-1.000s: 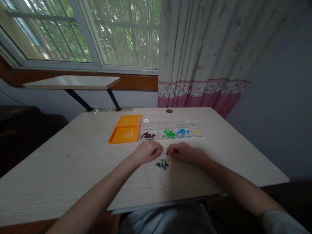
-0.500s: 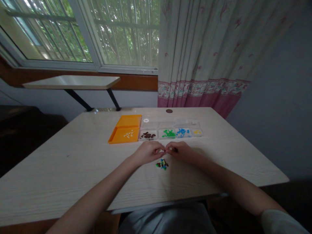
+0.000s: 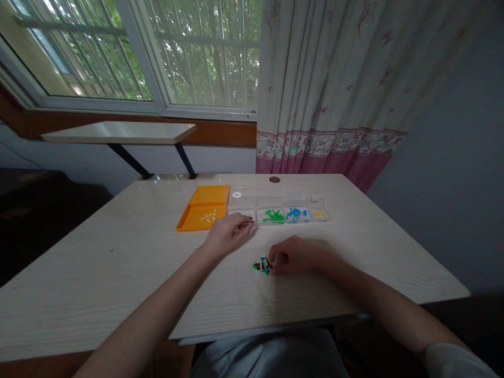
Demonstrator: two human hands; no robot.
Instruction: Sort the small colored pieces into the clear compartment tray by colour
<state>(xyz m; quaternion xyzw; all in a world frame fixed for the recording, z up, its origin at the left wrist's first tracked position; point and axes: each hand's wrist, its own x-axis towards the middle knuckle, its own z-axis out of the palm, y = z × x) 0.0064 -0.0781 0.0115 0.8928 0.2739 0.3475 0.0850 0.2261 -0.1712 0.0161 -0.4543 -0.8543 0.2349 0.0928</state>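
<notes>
My left hand (image 3: 229, 232) reaches over the front of a clear compartment box (image 3: 258, 222), covering the section of dark brown pieces. Its thumb and fingers are drawn together; whatever is between them is too small to make out. On the table in front of me lies a small cluster of multicoloured building pieces (image 3: 262, 265), in green, brown, blue and cream. My right hand (image 3: 295, 254) rests at its right end, thumb and forefinger curled in and touching the edge there.
Green pieces (image 3: 273, 216), blue pieces (image 3: 295, 214) and a few yellow pieces (image 3: 320, 213) fill other front compartments. Left of them lies an opened orange case (image 3: 208, 195) with white pieces (image 3: 208, 215). A raised shelf (image 3: 122, 132) on black legs stands at the back left.
My hands were together above the cluster and have parted. The left has moved up and left to the brown pieces' compartment; the right has come down to the cluster's right end.
</notes>
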